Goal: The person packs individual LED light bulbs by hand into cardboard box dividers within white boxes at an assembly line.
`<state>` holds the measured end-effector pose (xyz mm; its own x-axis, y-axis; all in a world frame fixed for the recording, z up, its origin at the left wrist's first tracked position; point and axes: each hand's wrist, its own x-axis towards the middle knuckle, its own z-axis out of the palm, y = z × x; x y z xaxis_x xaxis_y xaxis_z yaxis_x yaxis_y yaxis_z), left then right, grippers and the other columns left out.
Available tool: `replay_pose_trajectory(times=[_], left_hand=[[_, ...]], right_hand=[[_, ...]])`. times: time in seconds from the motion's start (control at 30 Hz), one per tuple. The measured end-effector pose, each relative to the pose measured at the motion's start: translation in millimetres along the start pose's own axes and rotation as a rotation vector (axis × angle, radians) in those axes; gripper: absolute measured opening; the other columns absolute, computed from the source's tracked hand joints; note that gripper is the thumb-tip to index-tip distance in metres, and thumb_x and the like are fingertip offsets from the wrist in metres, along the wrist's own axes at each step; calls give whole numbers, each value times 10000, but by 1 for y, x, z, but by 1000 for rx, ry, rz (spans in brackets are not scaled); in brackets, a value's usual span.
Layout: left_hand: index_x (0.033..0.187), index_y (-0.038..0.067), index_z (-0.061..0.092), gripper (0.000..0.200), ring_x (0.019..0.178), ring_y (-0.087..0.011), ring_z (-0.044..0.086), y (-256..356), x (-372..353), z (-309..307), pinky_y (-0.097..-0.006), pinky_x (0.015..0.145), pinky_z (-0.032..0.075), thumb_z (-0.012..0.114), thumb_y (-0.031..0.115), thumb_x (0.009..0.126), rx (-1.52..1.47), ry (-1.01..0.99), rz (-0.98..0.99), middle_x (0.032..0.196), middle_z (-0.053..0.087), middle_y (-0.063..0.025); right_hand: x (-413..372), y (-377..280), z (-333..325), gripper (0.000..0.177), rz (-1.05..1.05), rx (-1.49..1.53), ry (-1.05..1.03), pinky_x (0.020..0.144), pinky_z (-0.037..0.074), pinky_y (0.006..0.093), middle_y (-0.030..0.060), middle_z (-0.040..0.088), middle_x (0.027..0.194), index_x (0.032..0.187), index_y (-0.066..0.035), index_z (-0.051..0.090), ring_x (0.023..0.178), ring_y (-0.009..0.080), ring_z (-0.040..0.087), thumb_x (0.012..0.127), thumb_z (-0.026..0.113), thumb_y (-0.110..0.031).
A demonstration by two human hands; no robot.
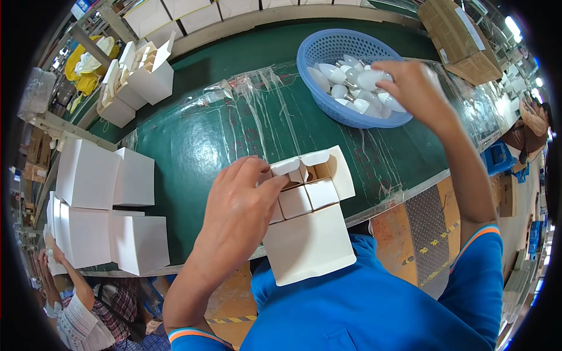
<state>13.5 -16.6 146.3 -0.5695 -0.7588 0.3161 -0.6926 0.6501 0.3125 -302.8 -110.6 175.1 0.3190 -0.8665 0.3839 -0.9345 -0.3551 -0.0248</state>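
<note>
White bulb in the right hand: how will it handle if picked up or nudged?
The bulb would probably roll if set down, given its rounded body. Likely light: the right hand holds it with just thumb and fingers. Possibly slippery, as its surface looks smooth; glass or plastic, so fragility, can't be told.

A white bulb (372,79) was held by the right hand (413,86) over the blue basket (358,119), where more bulbs (336,75) were heaped. Small inner boxes (322,194) in an open white box (310,245) were touched by the left hand (241,196). White cartons (88,231) were grouped at the green table's (193,134) left.
</note>
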Motion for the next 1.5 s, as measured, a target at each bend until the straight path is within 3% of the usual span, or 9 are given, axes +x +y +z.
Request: replay_pose_trajectory(times=[0.13,0.2,0.4,0.47,0.53,0.77,1.07,1.2,1.5], left_hand=[[1059,77,709,335,903,-313,606,4,6,-4,-408,817,482,643,-40,752,58,-152,-55,963,584,-140],[1048,76,705,332,888,-308,608,5,10,-5,-412,794,488,636,-46,747,81,-191,-57,954,571,-133],[983,48,632,225,800,-299,619,-4,9,-6,-415,684,500,613,-18,768,67,-211,-45,911,531,-126],[935,32,590,143,772,-306,620,-5,7,-7,-418,647,495,594,3,796,57,-170,-27,876,512,-134],[971,21,578,181,786,-319,626,-7,8,-8,-427,659,512,610,3,793,-5,-194,-99,880,513,-141],[974,-5,568,190,764,-343,620,-24,1,-10,-432,659,522,632,-11,795,-195,-147,-87,894,520,-143],[1005,-3,598,249,780,-340,635,-28,-3,-6,-405,690,526,686,-24,774,-290,-115,-104,960,570,-142],[1022,-14,584,290,814,-352,633,-26,-4,-8,-411,708,531,708,4,761,-305,-98,-102,981,562,-149],[1055,-21,574,341,839,-360,643,-24,-2,-10,-412,714,543,721,7,748,-259,-160,-143,1026,551,-156]], right_hand=[[-13,-43,-7,248,-11,243,-2,761,506,416,148,696,934,1015,-89,719,857,336,647,770,719,-120],[-14,-69,-25,167,-433,300,8,737,487,408,96,648,795,876,-53,696,830,296,601,713,692,-91],[-21,-109,-18,146,-839,494,-219,808,437,357,34,681,971,829,-49,680,953,217,586,683,664,-54],[-19,-116,-7,129,-842,455,-301,835,412,337,21,675,942,821,-50,674,1001,208,562,701,660,-93],[-16,-122,10,99,-887,474,-186,732,399,319,-12,611,697,644,-81,655,883,171,524,717,627,-141],[3,-132,6,112,-906,219,-339,717,413,304,-23,622,688,685,-84,693,906,155,528,746,631,-155],[-1,-146,22,89,-825,16,-235,637,450,328,25,585,759,732,-73,635,799,186,559,724,636,-162],[5,-157,17,76,-663,55,-437,638,489,343,73,633,799,731,-65,685,779,226,660,716,639,-124],[9,-159,22,107,-791,-32,-449,585,483,338,61,651,736,727,-76,735,706,220,667,688,667,-149]])
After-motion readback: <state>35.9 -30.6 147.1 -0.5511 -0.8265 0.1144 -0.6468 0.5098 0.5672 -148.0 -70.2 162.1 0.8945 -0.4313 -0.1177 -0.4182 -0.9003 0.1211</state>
